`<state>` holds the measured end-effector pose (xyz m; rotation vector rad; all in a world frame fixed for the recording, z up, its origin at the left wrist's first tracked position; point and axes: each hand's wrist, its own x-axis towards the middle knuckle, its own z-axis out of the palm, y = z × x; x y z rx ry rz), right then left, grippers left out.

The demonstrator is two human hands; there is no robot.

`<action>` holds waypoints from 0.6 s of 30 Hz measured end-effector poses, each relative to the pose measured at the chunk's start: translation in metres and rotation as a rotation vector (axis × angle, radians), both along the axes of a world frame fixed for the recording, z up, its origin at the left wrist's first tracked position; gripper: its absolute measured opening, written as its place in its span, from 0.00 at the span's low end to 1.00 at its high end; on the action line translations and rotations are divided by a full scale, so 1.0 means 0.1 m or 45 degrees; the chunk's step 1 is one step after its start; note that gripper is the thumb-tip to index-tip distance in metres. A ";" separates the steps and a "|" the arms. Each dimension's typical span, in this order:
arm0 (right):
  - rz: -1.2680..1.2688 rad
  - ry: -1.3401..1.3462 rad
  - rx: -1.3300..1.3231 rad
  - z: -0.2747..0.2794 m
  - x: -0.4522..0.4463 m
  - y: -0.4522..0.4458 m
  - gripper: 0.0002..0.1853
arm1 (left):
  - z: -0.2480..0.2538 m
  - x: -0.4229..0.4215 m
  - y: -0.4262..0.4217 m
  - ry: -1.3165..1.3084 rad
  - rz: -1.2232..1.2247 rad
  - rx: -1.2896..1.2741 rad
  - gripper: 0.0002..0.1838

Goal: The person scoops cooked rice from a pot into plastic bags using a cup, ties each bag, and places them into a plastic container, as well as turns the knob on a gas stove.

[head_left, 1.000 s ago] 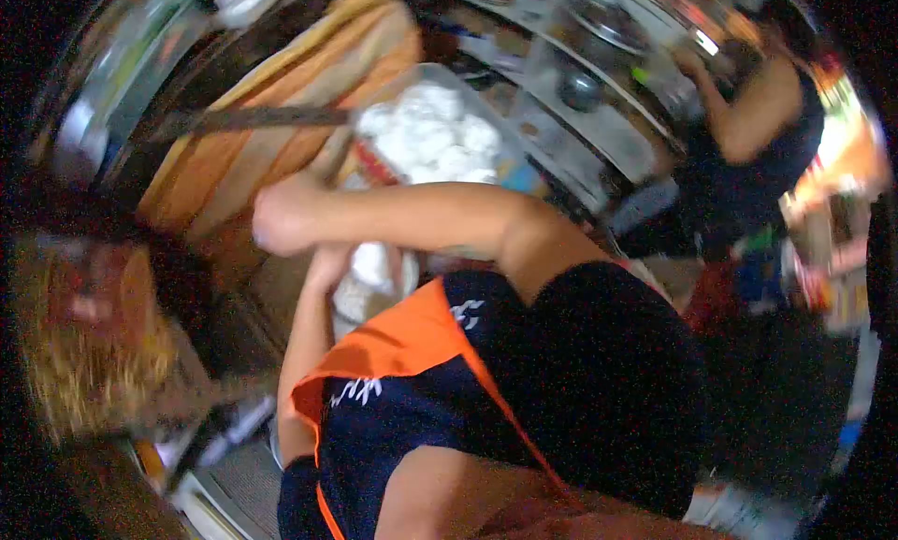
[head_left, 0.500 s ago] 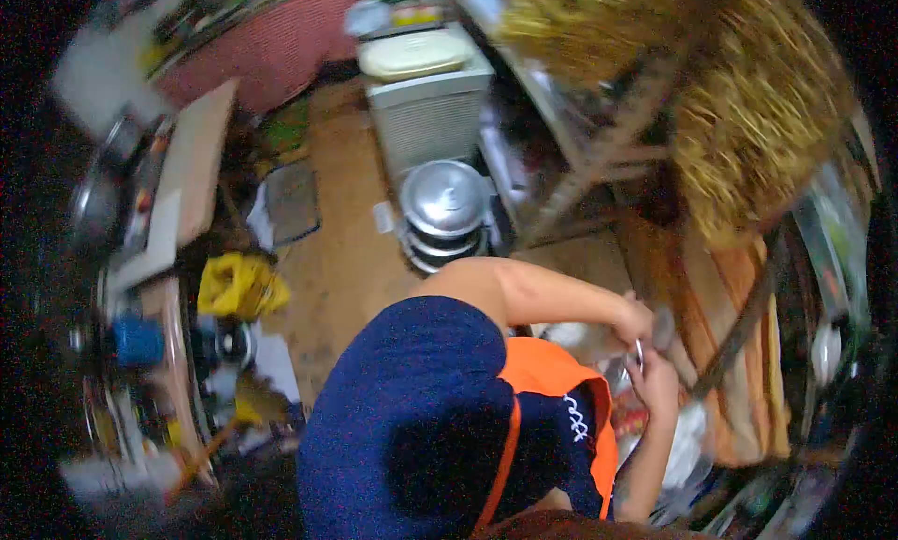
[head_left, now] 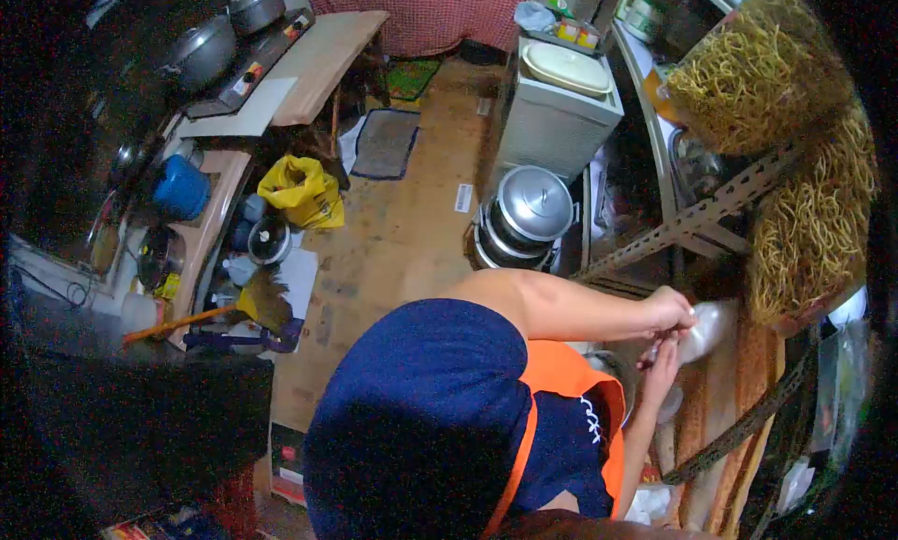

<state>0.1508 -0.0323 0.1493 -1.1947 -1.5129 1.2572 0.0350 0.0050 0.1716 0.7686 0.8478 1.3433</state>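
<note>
1. Translucent, whitish plastic bag (head_left: 713,327): it lies right of the centre of the frame, at the fingers of the left hand (head_left: 669,309). Its outline is blurred and what it holds cannot be made out.

2. From the left-hand grip, the bag reaches toward the right edge of the frame. Its long axis seems to slant, lower end near the fingers and upper end away from them.

3. Left fingers are bent and drawn together, apparently pinching the bag's near end; this is the nearer hand. Its forearm comes in from the left, almost level.

4. Right hand (head_left: 660,364) is just below, its forearm rising from the lower part of the frame. Its fingertips meet the left fingers; whether they grip anything, I cannot tell.

5. Partly hidden beside the orange apron (head_left: 561,367) is a rounded metal bowl (head_left: 615,364), lower left of the joined hands. Striped orange-brown cloth (head_left: 760,372) spreads to their lower right.

6. Above the hands, a perforated metal shelf bar (head_left: 687,224) runs diagonally, with dried golden strands (head_left: 809,236) at the upper right.

7. Toward upper centre, a lidded metal pot (head_left: 535,203) sits by a pale cabinet (head_left: 552,119); a yellow plastic bag (head_left: 301,194) is left of centre.
</note>
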 end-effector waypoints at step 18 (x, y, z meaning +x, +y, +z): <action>0.073 -1.173 0.731 0.63 0.29 -0.33 0.10 | -0.04 -0.12 0.06 1.246 0.096 1.149 0.07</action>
